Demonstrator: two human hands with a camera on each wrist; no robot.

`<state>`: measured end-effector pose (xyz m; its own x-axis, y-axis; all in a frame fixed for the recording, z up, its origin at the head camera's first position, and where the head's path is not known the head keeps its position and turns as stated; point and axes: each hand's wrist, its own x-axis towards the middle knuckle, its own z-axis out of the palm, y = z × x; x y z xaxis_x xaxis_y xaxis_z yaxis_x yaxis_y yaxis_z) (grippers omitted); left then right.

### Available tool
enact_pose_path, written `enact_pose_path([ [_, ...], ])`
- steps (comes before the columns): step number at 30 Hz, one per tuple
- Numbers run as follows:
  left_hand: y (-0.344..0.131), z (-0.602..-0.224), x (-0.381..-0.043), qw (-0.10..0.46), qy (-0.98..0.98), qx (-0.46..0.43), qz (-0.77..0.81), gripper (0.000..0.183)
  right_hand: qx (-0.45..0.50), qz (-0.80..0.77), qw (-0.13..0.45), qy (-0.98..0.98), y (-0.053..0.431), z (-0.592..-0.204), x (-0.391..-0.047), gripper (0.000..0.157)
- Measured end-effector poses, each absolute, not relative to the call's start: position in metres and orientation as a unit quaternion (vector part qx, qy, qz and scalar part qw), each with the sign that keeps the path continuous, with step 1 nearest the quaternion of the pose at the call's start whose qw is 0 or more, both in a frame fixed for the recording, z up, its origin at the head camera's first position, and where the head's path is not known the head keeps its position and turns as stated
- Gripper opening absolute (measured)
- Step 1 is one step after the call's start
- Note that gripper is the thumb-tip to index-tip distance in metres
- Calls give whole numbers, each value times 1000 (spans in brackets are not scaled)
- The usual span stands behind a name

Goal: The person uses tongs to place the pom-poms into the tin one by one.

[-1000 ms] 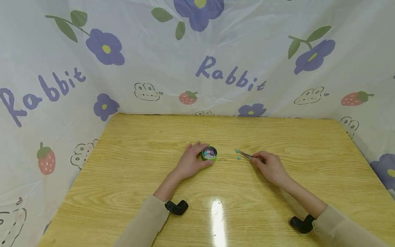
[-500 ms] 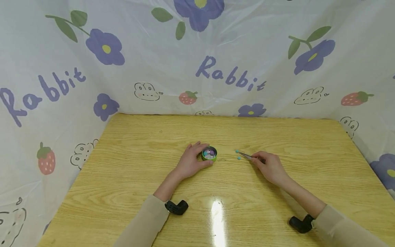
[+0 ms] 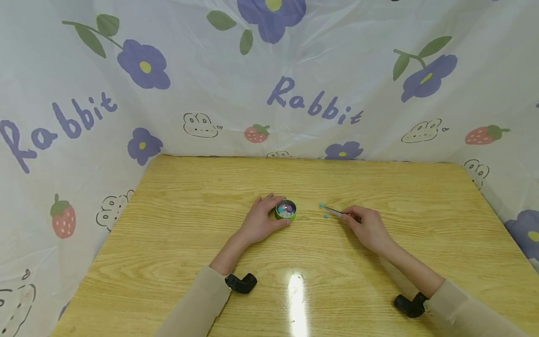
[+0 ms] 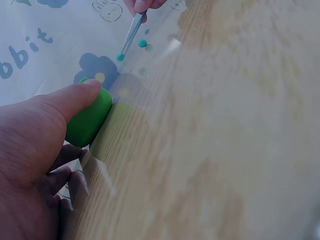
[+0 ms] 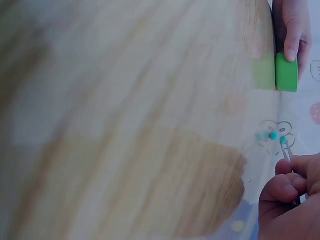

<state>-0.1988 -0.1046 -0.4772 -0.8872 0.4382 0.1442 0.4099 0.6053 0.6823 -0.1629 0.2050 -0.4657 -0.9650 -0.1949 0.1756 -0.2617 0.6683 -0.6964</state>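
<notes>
My left hand (image 3: 262, 220) rests on the table with thumb and fingers around a small round green tin (image 3: 286, 217). Purple, teal and whitish little balls (image 3: 287, 208) fill the tin. In the left wrist view the thumb presses the green wall (image 4: 90, 117). My right hand (image 3: 369, 229) pinches a pair of metal tweezers (image 3: 334, 212), pointed left toward the tin. A tiny teal ball (image 4: 120, 57) sits at the tweezer tips. Close beside it, a second teal ball (image 3: 326, 216) lies on the table, seen also near the tips in the right wrist view.
The wood-grain table (image 3: 210, 187) has a glossy surface with reflections. A white curtain (image 3: 236, 84) printed with flowers and rabbits hangs behind it and at the sides. Black wrist devices (image 3: 241, 283) are worn on both forearms.
The tweezers and the teal ball at their tips have shifted slightly left and away from the second ball. My left hand and the tin have stayed in place.
</notes>
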Motion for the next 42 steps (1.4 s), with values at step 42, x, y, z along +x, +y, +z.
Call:
enact_pose_path([
  [42, -106, -481, -199, 16, 900, 233, 369, 68, 139, 424, 19, -895, 177, -447, -159, 15],
])
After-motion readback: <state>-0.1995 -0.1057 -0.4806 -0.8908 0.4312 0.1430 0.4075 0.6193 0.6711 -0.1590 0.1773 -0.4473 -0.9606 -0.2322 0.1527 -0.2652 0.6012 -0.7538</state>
